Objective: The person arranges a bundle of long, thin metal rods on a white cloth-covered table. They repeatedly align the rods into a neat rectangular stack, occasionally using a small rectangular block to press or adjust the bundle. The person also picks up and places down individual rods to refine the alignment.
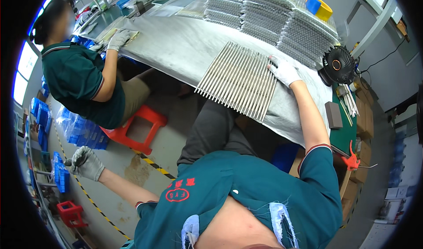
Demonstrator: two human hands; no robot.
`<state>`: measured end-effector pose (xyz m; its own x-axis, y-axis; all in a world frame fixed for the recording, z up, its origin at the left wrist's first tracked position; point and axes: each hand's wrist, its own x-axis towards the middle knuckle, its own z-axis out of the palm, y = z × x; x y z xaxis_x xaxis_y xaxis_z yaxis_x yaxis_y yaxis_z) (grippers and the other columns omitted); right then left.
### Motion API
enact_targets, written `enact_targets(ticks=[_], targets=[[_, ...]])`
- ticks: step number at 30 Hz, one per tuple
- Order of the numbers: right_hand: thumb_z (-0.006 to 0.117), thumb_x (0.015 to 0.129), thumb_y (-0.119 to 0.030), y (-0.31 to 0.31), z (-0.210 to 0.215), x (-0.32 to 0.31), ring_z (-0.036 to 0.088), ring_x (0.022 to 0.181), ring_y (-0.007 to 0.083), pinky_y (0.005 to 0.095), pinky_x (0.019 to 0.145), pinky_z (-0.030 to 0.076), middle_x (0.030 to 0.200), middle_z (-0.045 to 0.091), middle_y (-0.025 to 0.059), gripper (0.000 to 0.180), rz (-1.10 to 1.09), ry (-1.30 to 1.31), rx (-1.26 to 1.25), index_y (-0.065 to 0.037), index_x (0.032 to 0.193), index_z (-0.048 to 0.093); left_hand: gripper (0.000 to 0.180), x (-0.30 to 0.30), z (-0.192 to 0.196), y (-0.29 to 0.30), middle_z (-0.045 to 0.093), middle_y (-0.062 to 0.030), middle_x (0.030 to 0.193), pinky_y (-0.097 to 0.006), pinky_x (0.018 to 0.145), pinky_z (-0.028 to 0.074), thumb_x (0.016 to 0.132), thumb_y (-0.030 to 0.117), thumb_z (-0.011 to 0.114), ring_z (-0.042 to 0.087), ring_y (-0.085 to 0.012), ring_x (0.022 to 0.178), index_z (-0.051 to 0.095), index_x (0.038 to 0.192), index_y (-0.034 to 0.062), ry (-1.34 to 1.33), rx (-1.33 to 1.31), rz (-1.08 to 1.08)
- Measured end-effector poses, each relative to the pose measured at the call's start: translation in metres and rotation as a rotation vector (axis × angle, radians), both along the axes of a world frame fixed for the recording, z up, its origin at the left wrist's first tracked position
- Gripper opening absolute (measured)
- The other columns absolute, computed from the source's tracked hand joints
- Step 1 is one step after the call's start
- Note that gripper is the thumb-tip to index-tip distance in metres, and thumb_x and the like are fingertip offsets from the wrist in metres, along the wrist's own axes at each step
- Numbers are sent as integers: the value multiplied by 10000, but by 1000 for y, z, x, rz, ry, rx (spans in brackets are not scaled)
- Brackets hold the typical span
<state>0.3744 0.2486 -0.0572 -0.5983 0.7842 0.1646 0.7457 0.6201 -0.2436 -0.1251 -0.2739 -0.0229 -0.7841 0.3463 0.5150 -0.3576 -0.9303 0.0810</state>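
Observation:
A row of slim silver metal rods (pixel 240 79) lies side by side on the pale sheet covering the workbench, their near ends reaching the front edge. At the row's right side is my right hand (pixel 285 71) in a white glove, its fingers stretched out and touching the last rods. My left hand (pixel 87 164), in a greyish glove, is held out far to the left over the floor, away from the bench. Its fingers are curled in; whether anything small is inside them is hidden.
Stacks of bubble-wrap sheets (pixel 264 17) stand behind the rods, with a yellow-and-blue tape roll (pixel 319 6) on top. A black fan (pixel 338 66), a grey block (pixel 333 115) and a red air gun (pixel 351 161) are at right. A co-worker (pixel 79 81) sits left by a red stool (pixel 143 127).

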Motion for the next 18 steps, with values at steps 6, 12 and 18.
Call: enact_targets(ticks=[6,12,18], targets=[[502,925,-424,-3,-10,-3,492,1238,300,372,1057,364,1309,551,150,514,-81,151,-5,-45,1265,566,309,-6,-47,34,664,35,699,-342,722,459,911,354,528,610,-145,697,699,967,103,-265,-140,-102],[501,929,-395,-1,-15,-4,493,1235,296,369,1054,366,1309,552,139,482,-65,185,18,-49,1256,575,579,110,-144,174,597,-2,655,-329,661,508,854,677,492,592,-185,631,632,866,115,-556,-790,-418],[489,934,-369,3,-24,5,482,1245,285,374,1062,357,1324,543,126,461,-68,199,37,-55,1261,573,720,134,-319,166,574,-272,1191,-422,965,411,902,624,343,495,-423,1176,641,1114,4,1510,-1841,-245]])
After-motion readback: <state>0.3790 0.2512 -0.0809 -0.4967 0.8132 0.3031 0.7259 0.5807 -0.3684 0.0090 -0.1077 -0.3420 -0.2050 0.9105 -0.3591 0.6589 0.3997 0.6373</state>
